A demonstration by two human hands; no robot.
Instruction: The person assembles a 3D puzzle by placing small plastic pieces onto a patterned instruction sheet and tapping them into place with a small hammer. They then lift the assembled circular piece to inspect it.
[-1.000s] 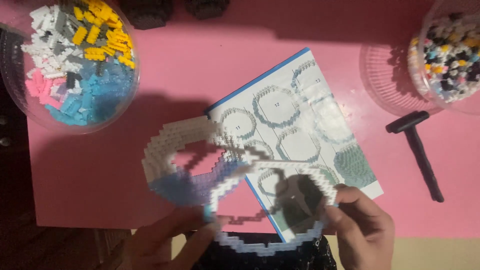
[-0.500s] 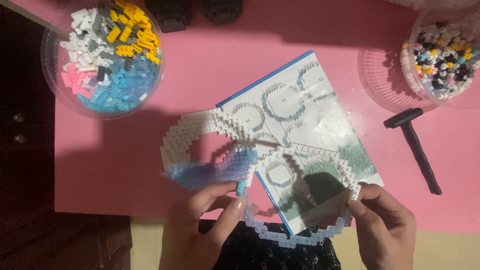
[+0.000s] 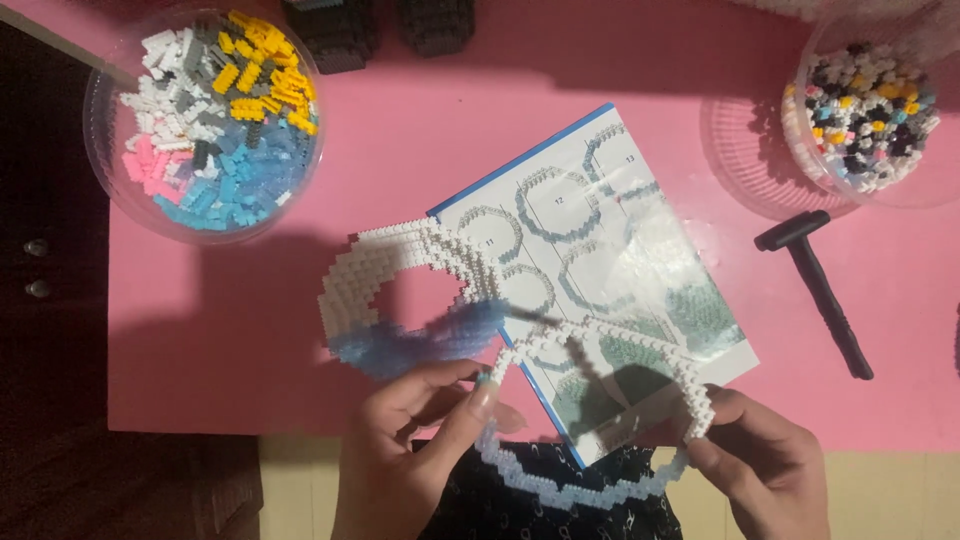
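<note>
A thin ring of small white and pale blue bricks (image 3: 600, 490) is held over the table's front edge. My left hand (image 3: 420, 440) pinches its left side near a blue spot, and my right hand (image 3: 760, 460) grips its right side. Just above my left hand lies a thicker curved piece of white and blue bricks (image 3: 400, 290) on the pink table (image 3: 400, 160). An open instruction booklet (image 3: 610, 260) with drawings of rings lies under both pieces.
A clear round tub (image 3: 200, 120) of white, yellow, pink, blue and grey bricks stands at the back left. A second tub (image 3: 860, 100) of mixed small bricks stands at the back right. A black hammer-shaped tool (image 3: 820, 290) lies to the right of the booklet.
The view has shifted so that everything sits further right and higher. Both hands have lifted the thin ring a little and now hold it by its sides; the thick piece has stayed put.
</note>
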